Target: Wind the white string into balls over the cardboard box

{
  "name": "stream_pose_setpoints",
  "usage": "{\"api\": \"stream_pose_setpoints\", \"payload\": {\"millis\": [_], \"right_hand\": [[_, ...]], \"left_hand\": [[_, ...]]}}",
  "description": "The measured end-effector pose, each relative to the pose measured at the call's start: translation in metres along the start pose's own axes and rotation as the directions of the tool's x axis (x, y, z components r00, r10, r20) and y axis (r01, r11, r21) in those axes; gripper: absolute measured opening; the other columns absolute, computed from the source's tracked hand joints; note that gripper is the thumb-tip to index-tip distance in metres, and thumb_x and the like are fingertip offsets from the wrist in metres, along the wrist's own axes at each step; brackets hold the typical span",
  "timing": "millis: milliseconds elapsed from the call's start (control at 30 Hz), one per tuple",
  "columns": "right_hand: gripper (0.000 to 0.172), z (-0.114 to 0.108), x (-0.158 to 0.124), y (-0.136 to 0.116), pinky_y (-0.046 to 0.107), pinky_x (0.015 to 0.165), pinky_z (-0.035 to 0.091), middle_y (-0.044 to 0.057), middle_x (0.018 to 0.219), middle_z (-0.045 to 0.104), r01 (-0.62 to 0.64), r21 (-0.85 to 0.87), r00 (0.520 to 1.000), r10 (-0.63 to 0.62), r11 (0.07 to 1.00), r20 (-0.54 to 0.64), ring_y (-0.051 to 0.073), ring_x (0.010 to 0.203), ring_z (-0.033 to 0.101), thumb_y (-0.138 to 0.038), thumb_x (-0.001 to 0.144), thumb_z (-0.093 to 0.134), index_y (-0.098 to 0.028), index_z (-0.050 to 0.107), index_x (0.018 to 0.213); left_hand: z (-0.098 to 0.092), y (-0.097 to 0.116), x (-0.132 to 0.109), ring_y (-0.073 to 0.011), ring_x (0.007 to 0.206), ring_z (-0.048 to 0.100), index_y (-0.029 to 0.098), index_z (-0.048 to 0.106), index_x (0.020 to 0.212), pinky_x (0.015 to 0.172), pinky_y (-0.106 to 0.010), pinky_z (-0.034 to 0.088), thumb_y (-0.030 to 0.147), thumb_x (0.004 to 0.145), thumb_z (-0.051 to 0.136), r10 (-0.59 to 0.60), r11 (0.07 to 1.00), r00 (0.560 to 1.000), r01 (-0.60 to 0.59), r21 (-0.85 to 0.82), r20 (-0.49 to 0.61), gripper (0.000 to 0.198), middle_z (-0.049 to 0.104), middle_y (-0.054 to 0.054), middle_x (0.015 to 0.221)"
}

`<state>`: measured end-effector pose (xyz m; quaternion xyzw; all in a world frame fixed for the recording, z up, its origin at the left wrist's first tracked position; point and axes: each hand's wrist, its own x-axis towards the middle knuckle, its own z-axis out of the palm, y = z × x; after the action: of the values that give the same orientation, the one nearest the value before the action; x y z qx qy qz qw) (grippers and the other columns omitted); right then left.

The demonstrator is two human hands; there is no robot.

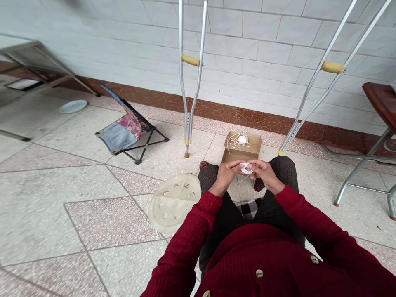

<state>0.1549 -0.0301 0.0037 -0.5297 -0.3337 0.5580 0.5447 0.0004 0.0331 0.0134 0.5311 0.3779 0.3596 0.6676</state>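
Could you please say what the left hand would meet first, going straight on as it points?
Past the white piece it holds, the left hand would probably meet the right hand first, though depth is unclear.

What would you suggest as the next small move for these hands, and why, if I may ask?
I would perhaps hold the white ring-like piece in the left hand and use the right hand to tease out the white thread in the cardboard box: both hands are on the piece, while the thread lies in loose loops that could snag.
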Motion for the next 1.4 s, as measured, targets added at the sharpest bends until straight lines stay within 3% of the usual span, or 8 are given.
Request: {"api": "stream_pose_setpoints", "payload": {"millis": [167,467,733,867,967,1100,1200,1400], "right_hand": [[0.031,0.008,0.0,0.01,0.025,0.047,0.043,0.001,0.078,0.065,0.207,-0.148,0.971,-0.222,0.967,-0.09,0.01,0.047,0.052,-0.043,0.077,0.067,-0.022,0.064,0.1],[0.038,0.013,-0.001,0.013,0.032,0.063,0.051,0.005,0.098,0.067,0.272,-0.275,0.94,-0.315,0.922,-0.128,0.017,0.065,0.061,-0.044,0.083,0.062,-0.026,0.059,0.115],[0.044,-0.001,-0.011,0.004,0.028,0.051,0.048,0.004,0.072,0.065,0.127,-0.144,0.991,-0.13,0.981,-0.009,0.015,0.055,0.06,-0.052,0.081,0.06,-0.018,0.062,0.108],[0.046,-0.01,-0.01,-0.001,0.024,0.05,0.046,0.002,0.069,0.064,0.054,-0.082,0.998,-0.057,0.995,-0.035,0.012,0.054,0.059,-0.051,0.073,0.069,-0.015,0.066,0.101],[0.046,-0.013,-0.006,-0.003,0.023,0.049,0.045,0.002,0.065,0.064,0.033,-0.054,0.998,-0.036,0.998,-0.06,0.011,0.052,0.057,-0.05,0.069,0.072,-0.014,0.069,0.097],[0.045,-0.01,-0.003,-0.004,0.025,0.05,0.046,0.002,0.061,0.063,0.105,-0.164,0.994,-0.109,0.981,-0.016,0.013,0.053,0.057,-0.054,0.079,0.061,-0.014,0.069,0.099],[0.043,-0.008,-0.003,-0.004,0.027,0.052,0.048,0.005,0.069,0.066,0.213,-0.375,0.975,-0.224,0.903,0.015,0.016,0.058,0.06,-0.053,0.085,0.055,-0.016,0.069,0.101],[0.031,-0.001,-0.009,0.0,0.036,0.082,0.05,0.009,0.104,0.066,0.439,-0.709,0.847,-0.518,0.552,0.121,0.023,0.092,0.062,-0.04,0.09,0.053,-0.021,0.066,0.112]], "left_hand": [[0.003,-0.008,0.003,-0.0175,0.073,0.066,0.015,0.076,0.088,0.069,-0.029,0.055,0.035,0.067,0.076,0.01,0.997,0.999,-0.013,-0.072,-0.045,0.029,0.073,-0.004,0.085],[0.007,-0.014,0.0,-0.0175,0.075,0.065,0.013,0.074,0.089,0.07,-0.03,0.055,0.035,0.066,0.077,0.002,0.984,0.994,-0.022,-0.178,-0.111,0.032,0.073,-0.007,0.089],[0.0,-0.014,-0.002,-0.0187,0.077,0.066,0.013,0.075,0.091,0.069,-0.028,0.054,0.036,0.068,0.076,0.019,0.994,0.991,-0.032,-0.103,-0.129,0.033,0.074,-0.007,0.089],[-0.002,-0.012,-0.002,-0.0188,0.077,0.067,0.014,0.075,0.09,0.069,-0.028,0.054,0.035,0.07,0.074,0.09,0.996,0.987,-0.093,-0.019,-0.132,0.029,0.074,-0.006,0.089],[-0.001,-0.013,-0.002,-0.0185,0.077,0.067,0.015,0.075,0.091,0.069,-0.027,0.054,0.034,0.072,0.072,0.132,0.991,0.983,-0.128,0.044,-0.125,0.027,0.074,-0.005,0.09],[0.0,-0.013,-0.004,-0.0186,0.079,0.068,0.016,0.076,0.092,0.071,-0.027,0.053,0.033,0.075,0.07,0.167,0.98,0.98,-0.152,0.13,-0.11,0.025,0.075,-0.005,0.089],[0.0,-0.012,-0.005,-0.0188,0.08,0.068,0.016,0.076,0.092,0.073,-0.027,0.053,0.032,0.076,0.068,0.188,0.969,0.976,-0.165,0.186,-0.11,0.023,0.075,-0.004,0.09],[0.003,-0.01,-0.005,-0.0189,0.081,0.068,0.017,0.076,0.092,0.075,-0.027,0.053,0.033,0.076,0.069,0.199,0.965,0.972,-0.172,0.196,-0.124,0.024,0.075,-0.004,0.09]]}}
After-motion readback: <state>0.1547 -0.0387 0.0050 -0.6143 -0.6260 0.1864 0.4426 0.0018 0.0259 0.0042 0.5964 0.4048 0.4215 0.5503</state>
